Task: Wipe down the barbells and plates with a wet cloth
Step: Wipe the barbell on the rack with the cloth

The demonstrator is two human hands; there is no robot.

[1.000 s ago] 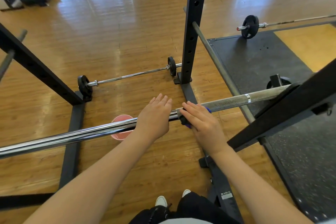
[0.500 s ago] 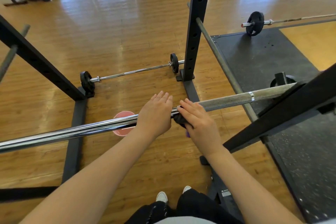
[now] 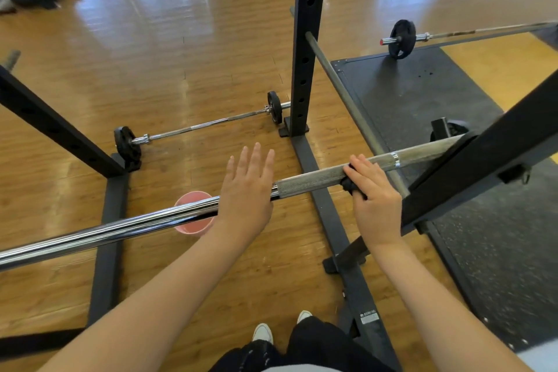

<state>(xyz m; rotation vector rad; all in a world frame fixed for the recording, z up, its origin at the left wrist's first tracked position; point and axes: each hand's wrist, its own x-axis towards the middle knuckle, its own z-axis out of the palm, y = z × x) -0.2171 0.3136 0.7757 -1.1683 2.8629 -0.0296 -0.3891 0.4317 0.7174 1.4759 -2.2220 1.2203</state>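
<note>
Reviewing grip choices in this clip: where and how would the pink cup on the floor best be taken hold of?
Grip the pink cup by its side wall, coming from the person's side, low, beneath the racked barbell. The cup stands upright on the wooden floor with its mouth up, but the bar crosses over its opening, so a straight reach from above looks blocked. No handle is visible.

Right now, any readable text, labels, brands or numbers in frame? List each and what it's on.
Nothing can be read for certain.
White sticker on the rack's base rail: it carries print, too small and blurred to read.
Racked barbell, the floor barbells and their plates: no legible markings.
Pink cup: no visible print.
</note>
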